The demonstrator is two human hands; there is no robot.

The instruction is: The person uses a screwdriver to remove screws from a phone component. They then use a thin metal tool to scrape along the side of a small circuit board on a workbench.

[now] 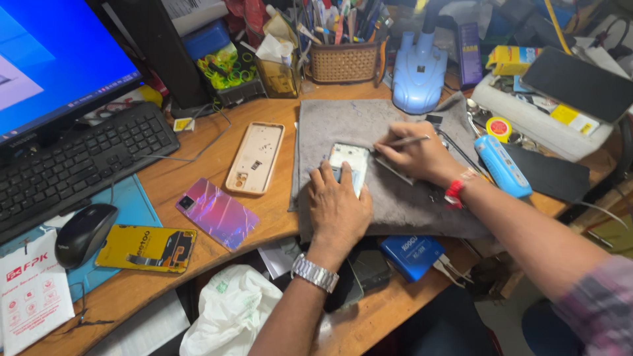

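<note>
An opened phone body (349,158) lies on a grey cloth mat (343,122) in the middle of the wooden desk. My left hand (337,204), with a metal watch on its wrist, presses down on the phone's near end and holds it still. My right hand (415,155), a red band on its wrist, grips a thin metal tool (405,141) whose tip rests at the phone's upper right edge.
A beige phone case (255,158), an iridescent pink back cover (217,212) and a yellow phone part (146,248) lie left of the mat. Keyboard (72,161), mouse (84,232) and monitor (53,59) sit at left. A wicker tool basket (343,62), light-blue stand (419,76) and blue cylinder (502,165) stand behind and right.
</note>
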